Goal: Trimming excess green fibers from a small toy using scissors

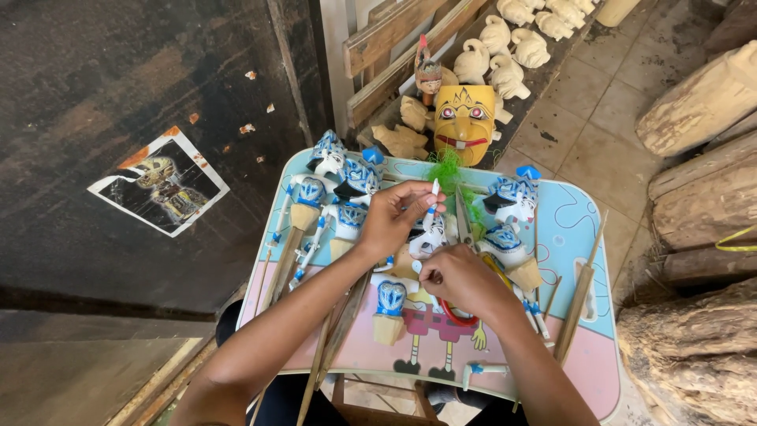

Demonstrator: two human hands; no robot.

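My left hand (394,217) is closed around a small white and blue puppet arm piece (433,195), held upright over the middle of a small pastel cartoon-printed table (587,371). Just below it, my right hand (461,280) pinches the lower end of the same puppet part near a white puppet head (426,241). Several blue and white wooden puppets (335,193) lie to the left of my hands and more puppets (511,205) to the right. Scissors (465,225) with red handles lie partly under my right hand.
A tuft of green fibre (448,170) sits at the table's far edge. Behind it stand a yellow carved mask (465,122), a rooster figure (427,72) and several unpainted wooden carvings (505,47). Logs (702,197) lie on the right. Thin wooden sticks (579,296) rest on the table.
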